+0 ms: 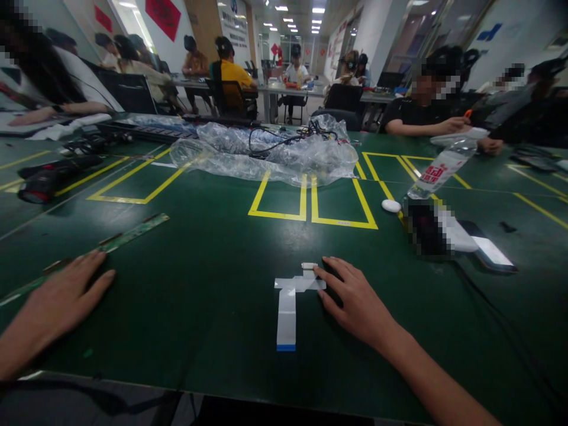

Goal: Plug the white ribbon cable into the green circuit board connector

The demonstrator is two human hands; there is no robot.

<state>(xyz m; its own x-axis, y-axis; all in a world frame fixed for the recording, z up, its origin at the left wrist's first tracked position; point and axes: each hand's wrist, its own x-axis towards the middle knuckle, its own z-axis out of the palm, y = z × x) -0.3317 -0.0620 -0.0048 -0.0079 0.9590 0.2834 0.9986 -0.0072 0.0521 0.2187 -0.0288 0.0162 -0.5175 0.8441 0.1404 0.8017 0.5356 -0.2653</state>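
Observation:
My left hand [71,296] lies on the table at the left, fingers stretched out and thumb apart. Under and beside its fingertips runs a long, narrow green circuit board strip [133,234]; the hand covers part of it. Right of the middle rests a white flat ribbon cable [286,316], bent into a T-like shape, with a blue end towards me and a small connector at the far end. My right hand [352,293] is spread beside it, index fingertip at the connector and the cable's right edge. Neither hand grips anything.
Clear plastic wrap [266,157] with black cables lies across the far side of the green table [199,331]. To the right are a water bottle [444,168], a white oval object [391,206] and a phone [492,248]. A black device [39,183] sits left. People sit beyond.

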